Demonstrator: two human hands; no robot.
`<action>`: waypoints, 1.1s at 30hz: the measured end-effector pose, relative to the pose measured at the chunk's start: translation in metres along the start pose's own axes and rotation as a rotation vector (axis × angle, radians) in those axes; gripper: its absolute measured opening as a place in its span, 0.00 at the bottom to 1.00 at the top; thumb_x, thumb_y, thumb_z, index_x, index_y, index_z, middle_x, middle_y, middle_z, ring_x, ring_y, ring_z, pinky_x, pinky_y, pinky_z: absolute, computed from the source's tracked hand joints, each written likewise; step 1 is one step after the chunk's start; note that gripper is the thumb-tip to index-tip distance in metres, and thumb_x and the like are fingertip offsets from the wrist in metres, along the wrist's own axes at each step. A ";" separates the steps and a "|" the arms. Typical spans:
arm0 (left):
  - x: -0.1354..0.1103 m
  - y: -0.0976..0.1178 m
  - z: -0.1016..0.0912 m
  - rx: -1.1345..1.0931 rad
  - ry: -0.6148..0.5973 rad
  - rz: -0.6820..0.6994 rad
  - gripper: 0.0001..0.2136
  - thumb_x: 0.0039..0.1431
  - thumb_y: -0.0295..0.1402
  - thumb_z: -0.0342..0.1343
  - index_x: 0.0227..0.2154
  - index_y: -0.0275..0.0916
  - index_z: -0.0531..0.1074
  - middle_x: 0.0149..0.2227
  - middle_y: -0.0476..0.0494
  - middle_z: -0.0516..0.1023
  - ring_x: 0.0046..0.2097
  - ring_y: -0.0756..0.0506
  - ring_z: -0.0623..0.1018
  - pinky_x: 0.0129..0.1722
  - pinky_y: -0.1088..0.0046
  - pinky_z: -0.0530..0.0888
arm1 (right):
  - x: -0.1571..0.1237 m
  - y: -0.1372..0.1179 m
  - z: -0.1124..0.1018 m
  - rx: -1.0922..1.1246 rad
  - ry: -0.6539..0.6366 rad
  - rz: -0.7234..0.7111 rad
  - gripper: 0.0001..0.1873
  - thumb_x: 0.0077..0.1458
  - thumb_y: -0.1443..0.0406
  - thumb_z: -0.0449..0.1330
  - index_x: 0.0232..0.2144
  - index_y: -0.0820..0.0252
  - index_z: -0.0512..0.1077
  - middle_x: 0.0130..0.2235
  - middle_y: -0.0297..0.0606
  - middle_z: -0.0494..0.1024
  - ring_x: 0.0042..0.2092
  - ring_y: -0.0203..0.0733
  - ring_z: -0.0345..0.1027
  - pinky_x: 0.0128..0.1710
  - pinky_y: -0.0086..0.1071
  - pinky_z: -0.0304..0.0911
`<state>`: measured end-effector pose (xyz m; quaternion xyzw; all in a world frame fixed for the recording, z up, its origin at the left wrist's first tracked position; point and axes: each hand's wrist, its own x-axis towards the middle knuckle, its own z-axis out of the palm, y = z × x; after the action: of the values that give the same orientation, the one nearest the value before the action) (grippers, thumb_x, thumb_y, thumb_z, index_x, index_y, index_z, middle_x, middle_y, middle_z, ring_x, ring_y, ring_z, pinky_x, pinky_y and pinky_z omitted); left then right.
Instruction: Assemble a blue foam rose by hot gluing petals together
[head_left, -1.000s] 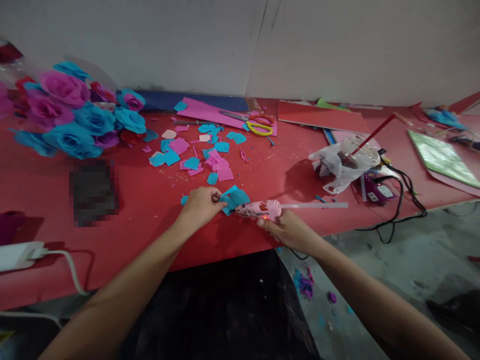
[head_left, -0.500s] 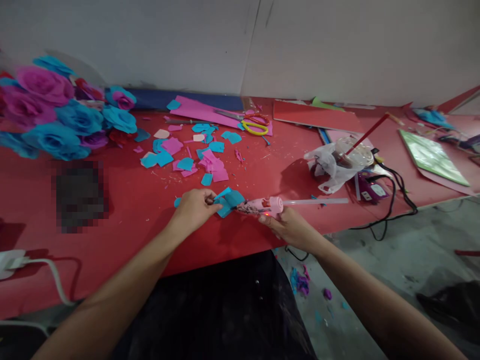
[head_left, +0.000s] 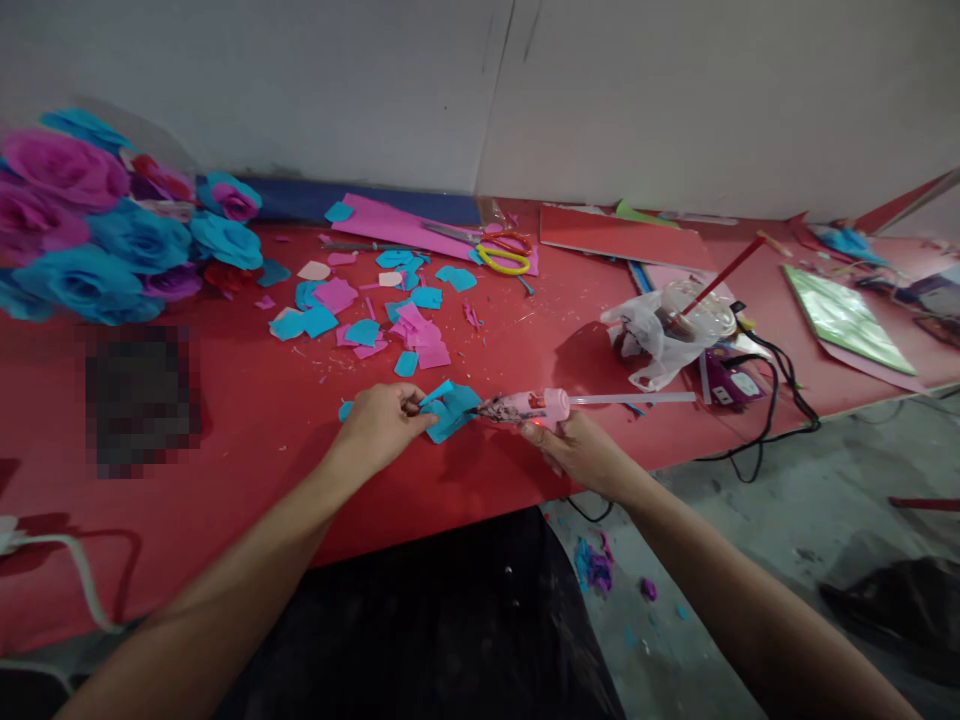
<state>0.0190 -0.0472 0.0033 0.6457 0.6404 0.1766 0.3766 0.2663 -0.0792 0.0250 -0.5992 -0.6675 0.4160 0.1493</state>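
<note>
- Since a second ago, the pink hot-glue gun (head_left: 525, 405) has drawn a little to the right, so its nozzle, which overlapped the blue paper petals (head_left: 454, 412), now sits at their right edge; whether it touches them is too small to tell.
- Everything on the red table (head_left: 247, 440) has slid leftward in view as the camera turns.
- Blue paper petals are near the table's front edge, between the two hands, pinched at their left end by the thumb and fingers of the left hand (head_left: 375, 430).
- Another blue piece (head_left: 346, 411) lies just beside that hand, on its left.
- Wrapped around the glue gun's handle are the fingers of the right hand (head_left: 581, 445); the index finger is hidden, so its place on the trigger cannot be told.
- A red light glows on the gun, and a translucent glue stick (head_left: 634, 399) juts from its back end.
- Beyond the hands lie scattered pink cuttings (head_left: 427, 345) mixed with blue ones, and yellow-and-orange-handled scissors (head_left: 506, 270) resting on a pink sheet (head_left: 375, 220).
- Paper roses (head_left: 139, 240) in blue, pink, purple and red cluster at the far left.
- To the right, a white plastic bag (head_left: 656, 355) surrounds a lidded cup with a red straw (head_left: 724, 272).
</note>
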 end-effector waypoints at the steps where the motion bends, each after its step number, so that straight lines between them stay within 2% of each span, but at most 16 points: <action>1: 0.000 0.000 0.000 0.002 0.000 -0.001 0.06 0.45 0.35 0.59 0.23 0.39 0.72 0.20 0.52 0.71 0.25 0.49 0.71 0.25 0.74 0.62 | 0.000 0.000 0.000 0.002 0.001 -0.007 0.25 0.56 0.50 0.52 0.13 0.57 0.60 0.11 0.30 0.62 0.16 0.32 0.57 0.19 0.28 0.53; 8: 0.001 -0.005 0.002 -0.029 -0.016 0.006 0.08 0.45 0.38 0.58 0.27 0.39 0.74 0.24 0.49 0.76 0.27 0.48 0.73 0.27 0.73 0.64 | -0.002 0.006 0.000 -0.028 -0.007 -0.001 0.24 0.56 0.51 0.52 0.15 0.56 0.62 0.11 0.30 0.61 0.16 0.33 0.58 0.18 0.28 0.53; 12: 0.001 -0.008 0.002 -0.024 -0.022 0.007 0.09 0.45 0.38 0.58 0.29 0.39 0.74 0.25 0.48 0.77 0.28 0.47 0.74 0.27 0.73 0.64 | -0.001 0.011 -0.004 -0.041 0.033 -0.045 0.17 0.57 0.53 0.53 0.24 0.56 0.70 0.13 0.29 0.63 0.17 0.36 0.60 0.18 0.29 0.55; 16: 0.002 -0.009 0.002 0.012 -0.020 0.022 0.09 0.46 0.39 0.57 0.28 0.39 0.74 0.24 0.48 0.77 0.27 0.47 0.73 0.27 0.73 0.63 | -0.001 0.017 -0.006 -0.131 0.090 -0.230 0.12 0.58 0.56 0.54 0.34 0.55 0.72 0.24 0.34 0.75 0.28 0.40 0.70 0.26 0.31 0.61; 18: 0.003 -0.009 0.002 0.023 -0.022 0.015 0.11 0.46 0.40 0.57 0.29 0.40 0.75 0.25 0.48 0.77 0.27 0.47 0.73 0.27 0.73 0.63 | -0.002 0.021 -0.005 -0.183 0.105 -0.263 0.10 0.58 0.57 0.54 0.36 0.55 0.71 0.32 0.36 0.78 0.34 0.42 0.72 0.31 0.32 0.63; 20: 0.003 -0.009 0.002 0.037 -0.021 -0.001 0.12 0.45 0.41 0.57 0.30 0.40 0.75 0.26 0.48 0.77 0.27 0.48 0.73 0.27 0.73 0.62 | -0.004 0.025 -0.003 -0.275 0.109 -0.258 0.09 0.58 0.58 0.55 0.36 0.56 0.70 0.34 0.38 0.77 0.35 0.42 0.72 0.32 0.32 0.63; 22: 0.003 -0.008 0.002 0.054 -0.017 -0.006 0.13 0.45 0.42 0.57 0.30 0.39 0.75 0.26 0.48 0.77 0.27 0.48 0.73 0.27 0.73 0.62 | -0.007 0.026 -0.002 -0.467 0.082 -0.266 0.07 0.57 0.62 0.55 0.33 0.59 0.69 0.32 0.40 0.76 0.32 0.42 0.71 0.29 0.32 0.60; 24: 0.003 -0.009 0.002 0.055 -0.017 0.001 0.13 0.45 0.43 0.57 0.30 0.39 0.75 0.26 0.48 0.77 0.27 0.47 0.73 0.26 0.73 0.62 | -0.010 0.024 -0.004 -0.720 0.018 -0.316 0.05 0.57 0.68 0.52 0.31 0.61 0.68 0.30 0.41 0.75 0.30 0.41 0.69 0.28 0.32 0.56; 26: 0.003 -0.009 0.002 0.042 -0.021 0.005 0.13 0.44 0.43 0.57 0.30 0.39 0.75 0.27 0.47 0.78 0.28 0.47 0.74 0.26 0.73 0.62 | -0.011 0.022 -0.009 -0.905 -0.038 -0.398 0.08 0.56 0.74 0.50 0.30 0.62 0.67 0.30 0.41 0.74 0.30 0.41 0.67 0.28 0.32 0.53; 30: 0.002 -0.010 0.002 0.009 -0.009 0.007 0.11 0.43 0.41 0.58 0.28 0.40 0.75 0.25 0.49 0.77 0.27 0.47 0.73 0.26 0.74 0.62 | -0.009 0.023 -0.031 -1.033 -0.064 -0.513 0.10 0.56 0.76 0.48 0.33 0.62 0.67 0.32 0.42 0.74 0.30 0.40 0.66 0.28 0.32 0.51; 33: 0.001 -0.010 0.002 -0.043 0.008 0.013 0.10 0.42 0.40 0.59 0.27 0.41 0.75 0.26 0.48 0.78 0.28 0.47 0.74 0.26 0.74 0.63 | -0.002 0.025 -0.047 -1.059 0.003 -0.455 0.08 0.58 0.73 0.48 0.35 0.62 0.66 0.34 0.42 0.74 0.31 0.41 0.66 0.28 0.32 0.52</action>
<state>0.0136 -0.0476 -0.0053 0.6407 0.6338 0.1954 0.3869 0.3169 -0.0650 0.0361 -0.4340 -0.8968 -0.0182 -0.0843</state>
